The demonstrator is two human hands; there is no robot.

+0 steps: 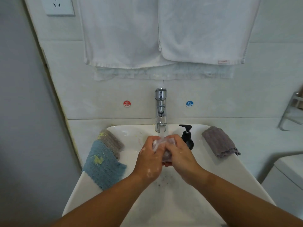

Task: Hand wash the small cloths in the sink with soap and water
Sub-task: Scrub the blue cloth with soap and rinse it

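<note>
Over the white sink [218, 174], my left hand [150, 157] and my right hand [179, 154] both grip a small, soapy, pale purple cloth [161, 143], bunched between them. Water runs from the chrome tap [160, 110] onto the cloth. Suds cling to both hands. A blue cloth [102, 164] with a yellow patch and a brown-grey cloth [111, 140] lie on the sink's left rim. A grey-purple cloth [219, 141] lies on the right rim. A black soap pump bottle [187, 136] stands just right of my hands.
Two white towels [121, 30] [205, 28] hang on the wall above the tap. Hot [127, 103] and cold [189, 104] stickers flank it. A socket [57, 5] sits top left, a metal rack [291, 110] at the right edge, a white fixture [288, 176] at lower right.
</note>
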